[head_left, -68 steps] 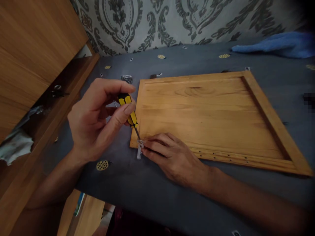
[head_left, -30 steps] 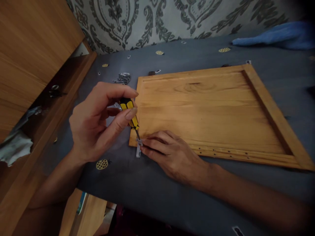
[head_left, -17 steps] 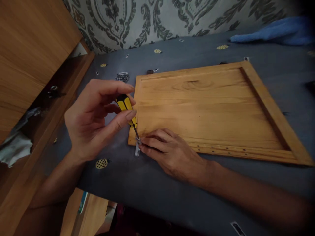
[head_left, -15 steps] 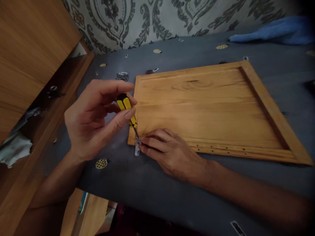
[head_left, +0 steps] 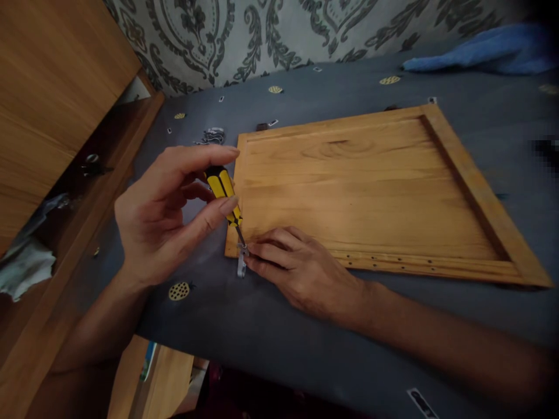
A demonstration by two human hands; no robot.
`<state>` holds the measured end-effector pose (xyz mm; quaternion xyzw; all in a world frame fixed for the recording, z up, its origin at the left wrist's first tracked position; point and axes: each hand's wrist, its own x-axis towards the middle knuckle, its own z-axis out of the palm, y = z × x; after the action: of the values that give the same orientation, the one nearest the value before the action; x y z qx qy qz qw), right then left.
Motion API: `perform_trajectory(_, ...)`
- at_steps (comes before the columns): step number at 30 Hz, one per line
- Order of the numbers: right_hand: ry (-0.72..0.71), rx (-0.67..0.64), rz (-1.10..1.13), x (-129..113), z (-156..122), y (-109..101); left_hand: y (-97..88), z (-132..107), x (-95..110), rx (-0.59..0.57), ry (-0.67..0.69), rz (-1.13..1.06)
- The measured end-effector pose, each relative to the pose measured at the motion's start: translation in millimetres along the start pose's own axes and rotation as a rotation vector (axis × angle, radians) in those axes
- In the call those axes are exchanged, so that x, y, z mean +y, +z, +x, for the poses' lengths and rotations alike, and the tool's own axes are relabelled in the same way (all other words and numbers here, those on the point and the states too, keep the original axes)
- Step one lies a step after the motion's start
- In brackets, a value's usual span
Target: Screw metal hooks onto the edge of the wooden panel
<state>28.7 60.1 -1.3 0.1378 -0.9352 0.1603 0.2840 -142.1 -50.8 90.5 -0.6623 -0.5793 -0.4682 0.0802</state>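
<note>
My left hand [head_left: 152, 215] grips a yellow-and-black screwdriver [head_left: 223, 186], with the thumb against the handle and the index finger raised above its end. The shaft slants down to a small metal hinge [head_left: 241, 267] at the near left corner of a framed wooden panel [head_left: 349, 192]. Part of the hinge hangs over the panel's edge. My right hand [head_left: 305, 270] lies across the panel's near edge, its fingertips closed against the hinge. Those fingers hide part of the metal, and the screwdriver's tip is hard to make out.
A small heap of metal pieces [head_left: 213, 136] lies beyond my left hand. At the back right is a blue cloth [head_left: 484, 52]. A wooden cabinet [head_left: 56, 75] with an open shelf stands along the left. Small holes run along the panel's near rail.
My left thumb and the screwdriver handle have shifted very slightly, while the index finger stays off the handle. The view has moved a little; my right hand keeps its place at the hinge.
</note>
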Motion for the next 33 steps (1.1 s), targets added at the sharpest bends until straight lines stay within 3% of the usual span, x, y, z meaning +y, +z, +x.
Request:
perform_trajectory(8,0.012,-0.001,0.003,0.0,-0.1,-0.5,2.9,-0.8,-1.5,0.033,0.011,0.039)
perform_trajectory(17,0.010,-0.015,-0.008,0.3,-0.2,0.0,-0.7,-1.6,-1.1,-0.043,-0.131,-0.112)
perform_trajectory(23,0.013,-0.025,-0.024,0.2,-0.7,-0.7,0.0,-1.1,-4.0,0.008,0.049,0.050)
perform_trajectory(27,0.016,-0.027,-0.012,0.4,-0.3,-0.6,-1.2,-1.4,-2.6,-0.003,-0.074,-0.045)
perform_trajectory(33,0.018,-0.048,-0.015,0.1,-0.4,-1.7,-0.7,-1.3,-1.3,-0.030,-0.079,-0.069)
